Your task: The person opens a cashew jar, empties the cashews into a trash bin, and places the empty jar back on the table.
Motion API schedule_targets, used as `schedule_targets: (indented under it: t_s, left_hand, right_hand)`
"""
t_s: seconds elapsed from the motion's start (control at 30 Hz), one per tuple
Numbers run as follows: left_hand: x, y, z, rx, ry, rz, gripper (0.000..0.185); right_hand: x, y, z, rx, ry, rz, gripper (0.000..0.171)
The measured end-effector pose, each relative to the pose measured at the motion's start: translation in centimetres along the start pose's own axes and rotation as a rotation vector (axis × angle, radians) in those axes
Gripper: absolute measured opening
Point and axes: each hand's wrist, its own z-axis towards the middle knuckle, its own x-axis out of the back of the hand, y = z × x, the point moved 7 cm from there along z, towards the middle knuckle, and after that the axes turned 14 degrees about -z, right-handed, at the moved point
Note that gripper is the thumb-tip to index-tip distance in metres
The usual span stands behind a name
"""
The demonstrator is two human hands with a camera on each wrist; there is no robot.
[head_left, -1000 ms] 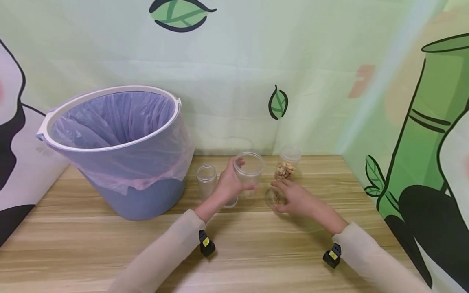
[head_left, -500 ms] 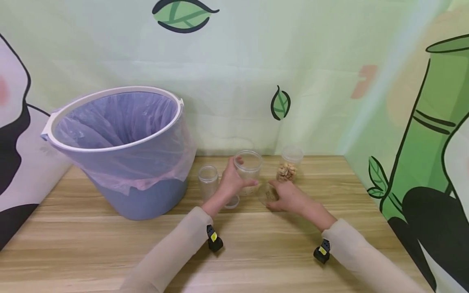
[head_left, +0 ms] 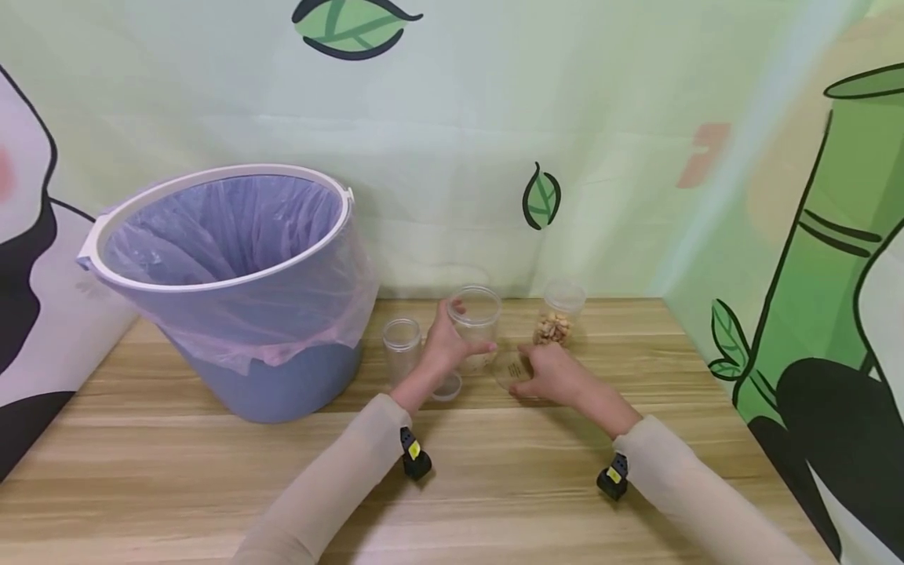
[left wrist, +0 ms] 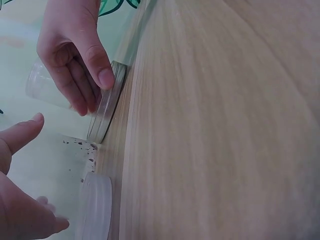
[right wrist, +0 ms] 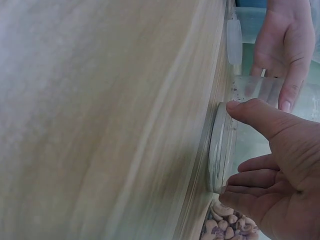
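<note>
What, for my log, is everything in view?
Bin: 1, blue, left
Liner: 1, pinkish, in bin
Narrow jar: 1, clear, beside bin
Wide jar: 1, clear, centre
Large lid: 1, clear, beside wide jar
Small lid: 1, whitish, near narrow jar
Nut jar: 1, clear, back right
Nuts: several, tan, in nut jar
Table: 1, brown, underneath
Backdrop: 1, green, behind
Cameras: 2, black, wrists
Sleeves: 2, beige, forearms
Left grip: 1, bare, around wide jar
Right grip: 1, bare, on large lid

Wide jar [head_left: 476, 323] and broad lid [right wrist: 219, 150] were clear; nuts [head_left: 553, 329] tan. Bin [head_left: 282, 392] was blue, rim [head_left: 212, 286] white. Desk [head_left: 494, 494] showed pale brown wood grain; backdrop [head_left: 452, 133] pale green, leaf-patterned.
</note>
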Motion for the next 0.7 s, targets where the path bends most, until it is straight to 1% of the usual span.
schedule_targets:
  t_s: [0.2,0.37,0.47,0.57,0.7]
  left_hand:
    - [0.34,-0.25,0.06,0.018,0.021,0.001,0.105]
    - [0.37,-0.41,-0.07,0.035,0.030,0.000,0.107]
    - [0.38,-0.38,-0.08,0.023,0.033,-0.018,0.109]
    - [0.35,-0.32,-0.10,0.008,0.034,-0.044,0.112]
    - [0.32,-0.03,-0.17,-0.016,0.038,-0.072,0.121]
  right_hand:
    - [0.01,-0.15,0.23,-0.012,0.000,-0.004,0.070]
    - [-0.10,-0.13,0.22,-0.022,-0.016,0.007,0.072]
    - [-0.09,-0.11,0.29,-0.023,-0.018,0.007,0.074]
    - [0.05,-0.12,0.30,-0.018,-0.011,0.007,0.071]
    - [0.07,-0.10,0.22,-0.011,-0.012,0.016,0.067]
